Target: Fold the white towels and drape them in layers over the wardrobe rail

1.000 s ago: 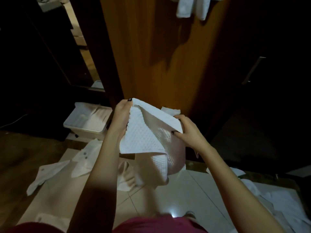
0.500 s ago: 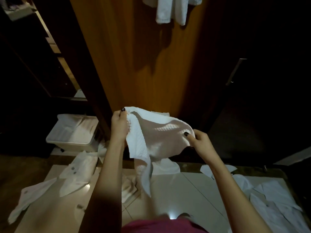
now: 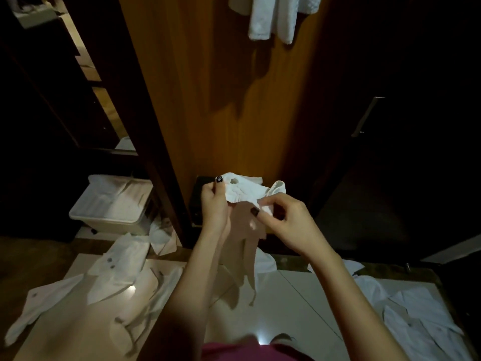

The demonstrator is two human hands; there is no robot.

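The left hand (image 3: 214, 204) and right hand (image 3: 289, 225) each pinch the bunched white towel (image 3: 242, 191) before the wooden panel (image 3: 208, 100).

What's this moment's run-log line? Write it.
phase: folding | left hand: grips towel | right hand: pinches towel | hung towels: above

Two hands mid-frame: left hand (image 3: 214, 204), right hand (image 3: 289, 225). One white towel (image 3: 247, 190) between them. One dark box (image 3: 199, 194) just behind. One plastic bin (image 3: 109, 217) centre left. One door handle (image 3: 367, 117) on the right. Hanging towels (image 3: 270, 19) at top centre: at least two, can't pin it down. Floor cloths (image 3: 117, 267) lower left: several, overlapping. Cloth pile (image 3: 416, 316) lower right, not countable either.
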